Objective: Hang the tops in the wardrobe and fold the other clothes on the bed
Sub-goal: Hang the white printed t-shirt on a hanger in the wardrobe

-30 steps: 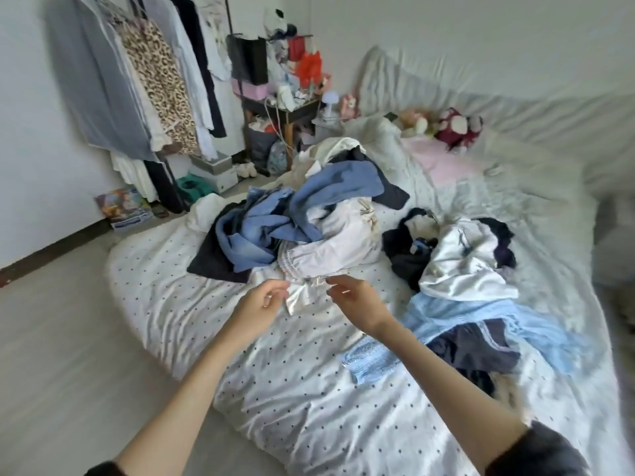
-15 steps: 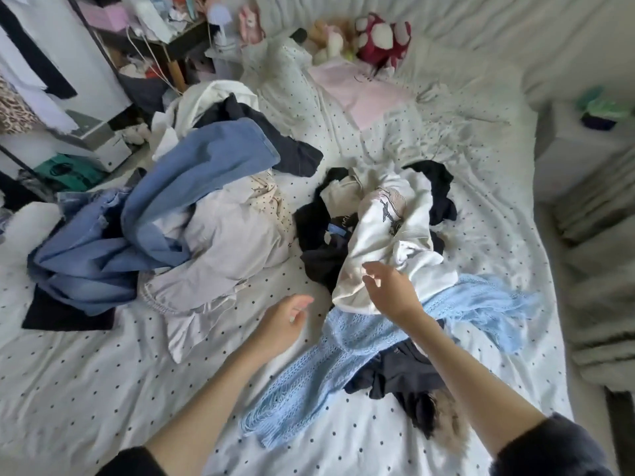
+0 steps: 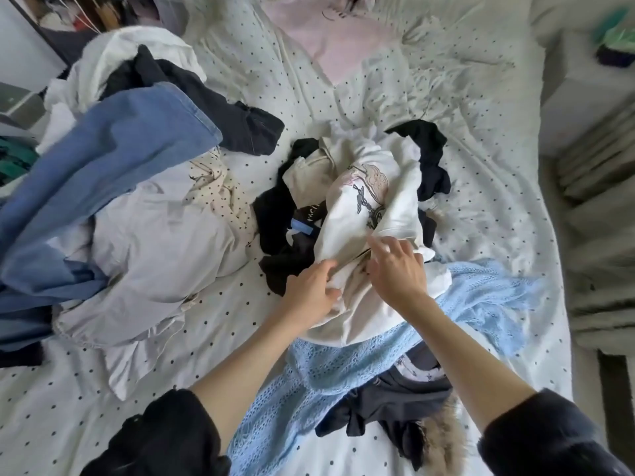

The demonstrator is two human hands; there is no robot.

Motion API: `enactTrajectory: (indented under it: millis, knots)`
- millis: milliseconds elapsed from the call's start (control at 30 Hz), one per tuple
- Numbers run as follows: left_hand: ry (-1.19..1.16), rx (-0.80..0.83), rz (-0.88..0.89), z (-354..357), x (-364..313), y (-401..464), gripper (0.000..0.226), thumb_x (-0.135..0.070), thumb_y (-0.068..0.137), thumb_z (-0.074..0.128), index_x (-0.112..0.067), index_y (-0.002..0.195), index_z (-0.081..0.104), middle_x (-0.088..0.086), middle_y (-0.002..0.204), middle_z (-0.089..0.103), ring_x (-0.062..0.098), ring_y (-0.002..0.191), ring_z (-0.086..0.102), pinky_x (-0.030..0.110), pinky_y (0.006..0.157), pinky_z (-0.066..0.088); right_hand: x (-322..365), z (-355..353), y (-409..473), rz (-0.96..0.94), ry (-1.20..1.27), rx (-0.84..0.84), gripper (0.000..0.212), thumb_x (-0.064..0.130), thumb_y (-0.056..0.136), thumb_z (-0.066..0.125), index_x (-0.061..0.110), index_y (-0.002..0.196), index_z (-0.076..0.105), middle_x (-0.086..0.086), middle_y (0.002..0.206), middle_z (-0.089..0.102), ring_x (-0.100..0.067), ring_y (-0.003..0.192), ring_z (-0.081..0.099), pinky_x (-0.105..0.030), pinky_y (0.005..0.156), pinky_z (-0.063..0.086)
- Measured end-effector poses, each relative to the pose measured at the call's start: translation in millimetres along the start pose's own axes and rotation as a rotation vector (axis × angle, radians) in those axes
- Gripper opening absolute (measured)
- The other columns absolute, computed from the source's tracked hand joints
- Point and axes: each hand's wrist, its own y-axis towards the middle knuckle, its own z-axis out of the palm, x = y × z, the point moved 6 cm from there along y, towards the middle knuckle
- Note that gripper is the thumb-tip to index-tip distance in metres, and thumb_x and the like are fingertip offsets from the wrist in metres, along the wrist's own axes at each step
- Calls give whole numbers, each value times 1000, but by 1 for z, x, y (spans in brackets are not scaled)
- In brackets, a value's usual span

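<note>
A cream printed top (image 3: 364,201) lies crumpled on the right-hand heap of clothes on the dotted bed (image 3: 171,389). My left hand (image 3: 311,292) grips a fold at its lower left edge. My right hand (image 3: 398,269) rests on the same top just beside it, fingers bent onto the cloth at a seam. Under the top lie black garments (image 3: 278,214) and a light blue knit (image 3: 474,297). A dark garment with a fur trim (image 3: 443,438) lies near my right forearm.
A second heap at the left holds blue denim (image 3: 113,159), a pale grey garment (image 3: 151,255), a white piece and a dark one (image 3: 220,108). A pink cloth (image 3: 330,32) lies at the bed's head. The bed's right edge meets grey bedding (image 3: 601,235).
My view has dropped and closed in on the right heap. Both hands left the pale garment at the left heap and came onto the cream printed top.
</note>
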Motion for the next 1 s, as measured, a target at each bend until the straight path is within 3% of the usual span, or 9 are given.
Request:
enactTrajectory:
  millis: [100,200,267,433,567,633,733,833,1000]
  knots:
    - [10,-79,38,-11,-2,-9,18,-17,91,57,-12,108,61,-1,90,64,22,85,62,34,84,40,1,-6,-1,-11,2,-27,48,25,97,40,29,144,30,-4,138,42,-27,128,35,-44,100,30]
    - [-48,-154,166,-34,-13,-29,12,-13,90,59,-6,98,63,-4,86,56,12,77,54,12,68,35,8,-22,-7,-96,-54,-82,47,28,96,45,33,141,34,-4,134,42,-26,126,37,-45,99,31]
    - [-50,-209,253,-54,-25,-44,10,-10,88,60,-4,94,64,-9,85,51,6,77,48,5,67,33,16,-33,-11,-142,-82,-113,44,31,96,47,34,139,39,-3,135,42,-24,125,37,-45,100,31]
    - [-46,-371,335,-127,-41,-96,5,0,77,64,-4,78,61,-11,74,48,3,70,41,8,66,32,43,-72,-27,-180,-97,-216,35,32,96,47,33,130,53,-1,139,42,-21,131,33,-45,102,27]
    - [-69,-444,291,-169,-36,-140,9,1,77,63,-7,78,60,-14,72,49,4,68,46,9,65,33,65,-96,-42,-137,-149,-195,32,35,97,44,28,126,57,-1,140,42,-22,133,31,-46,106,25]
    - [-61,-518,286,-190,-32,-173,9,1,77,63,-7,78,60,-14,72,50,1,69,48,10,66,34,81,-111,-59,-128,-138,-229,30,31,98,43,23,121,59,-2,134,48,-22,126,40,-42,101,30]
    - [-41,-646,282,-221,-26,-218,9,-2,77,64,-10,77,60,-13,71,52,-2,71,51,9,65,34,108,-142,-88,-134,-56,-320,25,25,98,43,14,109,62,-5,112,62,-24,102,59,-37,92,38]
    - [-23,-747,273,-252,-15,-275,12,-9,77,70,-11,75,58,-14,71,54,-4,71,51,11,64,34,148,-182,-129,-222,58,-428,23,19,98,43,9,105,62,-8,102,66,-27,84,64,-42,87,47]
    - [79,-878,283,-295,7,-372,22,-11,75,77,-7,70,56,-13,67,52,-6,67,48,7,62,34,228,-249,-205,-401,249,-640,23,13,94,45,8,106,64,-11,103,67,-31,86,63,-45,87,45]
